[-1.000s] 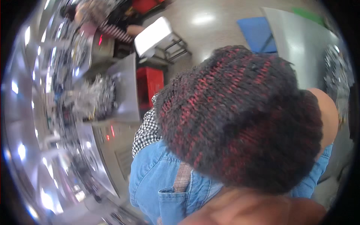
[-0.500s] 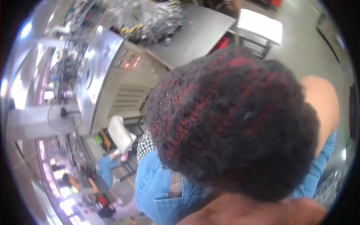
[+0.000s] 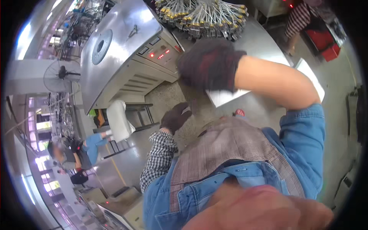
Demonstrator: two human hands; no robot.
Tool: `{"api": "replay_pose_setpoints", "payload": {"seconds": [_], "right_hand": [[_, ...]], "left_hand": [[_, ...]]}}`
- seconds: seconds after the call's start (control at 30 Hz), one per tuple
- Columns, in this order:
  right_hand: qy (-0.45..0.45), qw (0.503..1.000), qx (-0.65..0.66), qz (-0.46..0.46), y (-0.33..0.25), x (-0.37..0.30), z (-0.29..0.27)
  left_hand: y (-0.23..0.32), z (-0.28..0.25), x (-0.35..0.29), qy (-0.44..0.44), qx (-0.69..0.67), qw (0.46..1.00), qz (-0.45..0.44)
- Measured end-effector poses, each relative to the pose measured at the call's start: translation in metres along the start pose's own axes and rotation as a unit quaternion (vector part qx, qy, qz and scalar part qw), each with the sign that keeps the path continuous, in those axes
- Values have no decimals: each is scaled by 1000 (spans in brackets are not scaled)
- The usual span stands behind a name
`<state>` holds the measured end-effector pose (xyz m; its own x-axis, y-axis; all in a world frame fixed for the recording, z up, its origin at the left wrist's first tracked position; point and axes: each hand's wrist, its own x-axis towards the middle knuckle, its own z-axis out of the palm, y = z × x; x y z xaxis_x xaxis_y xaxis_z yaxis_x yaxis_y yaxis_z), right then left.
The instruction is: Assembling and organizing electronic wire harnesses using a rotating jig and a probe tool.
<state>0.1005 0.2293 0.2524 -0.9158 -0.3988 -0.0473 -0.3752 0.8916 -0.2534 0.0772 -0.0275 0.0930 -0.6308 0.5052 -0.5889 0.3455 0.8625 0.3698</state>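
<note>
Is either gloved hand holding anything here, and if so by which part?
Cannot be told. The right hand is raised in a loose fist with nothing visible in it; the left hand hangs curled, and any grip is hidden.

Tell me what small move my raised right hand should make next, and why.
Probably ease the right hand forward toward the wire bundle on the steel table. That gloved hand is raised just short of the bundle, not touching it, and the left hand hangs lower, away from it.

Two gloved hands: left (image 3: 175,117), right (image 3: 209,63). One steel machine (image 3: 122,50). One fan (image 3: 61,73). Two other people.
</note>
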Motion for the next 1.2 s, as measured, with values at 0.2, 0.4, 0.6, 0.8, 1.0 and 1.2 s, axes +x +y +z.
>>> {"api": "replay_pose_setpoints", "payload": {"seconds": [0.2,0.4,0.6,0.8,1.0,1.2], "right_hand": [[163,953,97,238,183,80,25],[303,878,90,361,324,122,68],[384,776,50,498,397,195,70],[427,767,37,478,438,237,82],[305,724,40,617,442,215,94],[253,793,-6,555,409,190,92]], "left_hand": [[-47,-48,39,109,7,993,-36],[-65,-128,141,268,-150,948,81],[-94,-226,294,416,79,809,406],[-125,-250,331,332,103,798,493],[-131,-258,332,291,40,814,501],[-115,-265,345,259,-50,796,544]]}}
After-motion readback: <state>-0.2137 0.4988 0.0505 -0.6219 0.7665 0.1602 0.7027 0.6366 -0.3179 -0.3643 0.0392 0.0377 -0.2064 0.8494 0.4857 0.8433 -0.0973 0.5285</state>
